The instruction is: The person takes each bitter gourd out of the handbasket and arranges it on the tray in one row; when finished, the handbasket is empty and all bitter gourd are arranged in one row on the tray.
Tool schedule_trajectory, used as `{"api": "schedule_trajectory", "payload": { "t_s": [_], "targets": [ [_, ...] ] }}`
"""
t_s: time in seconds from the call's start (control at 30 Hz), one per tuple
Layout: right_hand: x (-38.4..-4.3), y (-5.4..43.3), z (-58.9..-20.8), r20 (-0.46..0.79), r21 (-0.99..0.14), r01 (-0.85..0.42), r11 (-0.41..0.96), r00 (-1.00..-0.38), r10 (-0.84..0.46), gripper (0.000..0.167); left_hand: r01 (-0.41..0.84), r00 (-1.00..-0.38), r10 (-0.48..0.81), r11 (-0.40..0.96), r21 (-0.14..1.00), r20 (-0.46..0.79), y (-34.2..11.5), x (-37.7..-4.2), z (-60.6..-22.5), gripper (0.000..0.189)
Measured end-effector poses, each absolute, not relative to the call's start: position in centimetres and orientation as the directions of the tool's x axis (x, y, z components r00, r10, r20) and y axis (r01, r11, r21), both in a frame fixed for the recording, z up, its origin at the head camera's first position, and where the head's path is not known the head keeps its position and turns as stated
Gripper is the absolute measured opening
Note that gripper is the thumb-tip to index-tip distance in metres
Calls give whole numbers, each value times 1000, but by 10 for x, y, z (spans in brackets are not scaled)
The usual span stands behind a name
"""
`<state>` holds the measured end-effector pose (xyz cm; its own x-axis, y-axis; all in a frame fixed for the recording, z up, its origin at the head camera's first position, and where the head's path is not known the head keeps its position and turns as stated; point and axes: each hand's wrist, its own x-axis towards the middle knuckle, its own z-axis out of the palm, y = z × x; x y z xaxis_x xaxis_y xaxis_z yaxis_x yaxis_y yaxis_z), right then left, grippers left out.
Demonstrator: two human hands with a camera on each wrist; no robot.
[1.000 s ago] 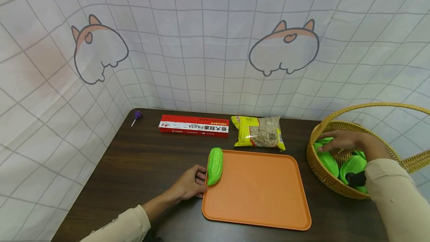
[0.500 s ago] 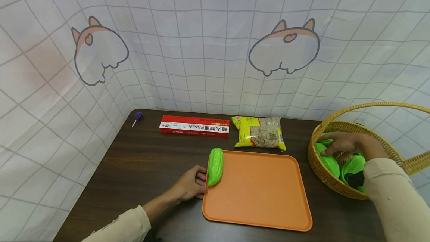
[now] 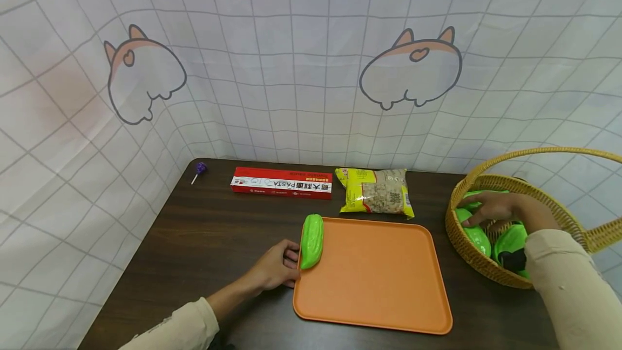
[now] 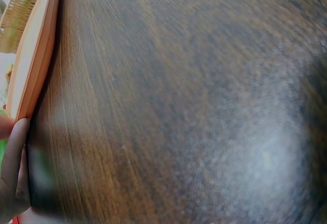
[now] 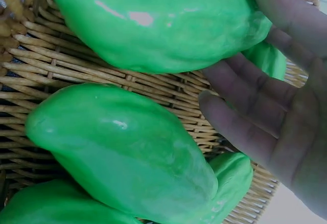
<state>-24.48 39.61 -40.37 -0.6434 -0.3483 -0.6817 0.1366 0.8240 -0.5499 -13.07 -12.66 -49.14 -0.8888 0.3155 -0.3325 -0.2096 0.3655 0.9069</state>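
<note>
My left hand (image 3: pixel 273 266) pinches the left edge of an orange tray (image 3: pixel 374 280); in the left wrist view its fingers (image 4: pixel 15 155) meet at the rim. A green ridged bitter melon (image 3: pixel 312 241) lies along the tray's left side, beside that hand. My right hand (image 3: pixel 500 207) is inside a wicker basket (image 3: pixel 461 253) and grips the end of a smooth green papaya (image 5: pixel 158 27), thumb on one side and fingers under the other. Below it in the right wrist view rests another smooth green papaya (image 5: pixel 122 147), with further green pieces partly hidden.
Along the back of the dark wooden table (image 3: pixel 228 231) lie a purple lollipop (image 3: pixel 201 168), a red pasta box (image 3: pixel 282 182) and a yellow food bag (image 3: pixel 376 192). The basket's tall handle (image 3: pixel 544 151) arches over my right forearm. A white gridded curtain (image 3: pixel 272 69) hangs behind.
My right fingers have settled round the papaya in the basket, and it has tilted slightly. My left hand, the tray and the bitter melon stay in place.
</note>
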Motion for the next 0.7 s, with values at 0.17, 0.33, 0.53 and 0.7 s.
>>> {"api": "schedule_trajectory", "payload": {
  "t_s": [0.17,0.33,0.53,0.7],
  "targets": [
    [-244,398,-405,-680,-550,130,825,-644,-351,84,-209,-889,317,360,909,-330,-126,-130,-489,65],
    [-244,402,-404,-670,-544,96,834,-648,-363,82,-208,-889,318,361,909,-330,-126,-130,-488,64],
    [-241,406,-399,-636,-557,79,827,-681,-363,78,-209,-889,319,356,911,-329,-126,-130,-489,64],
    [-238,410,-395,-632,-573,109,812,-690,-353,80,-211,-888,320,352,912,-329,-126,-130,-489,65]
  ]
}}
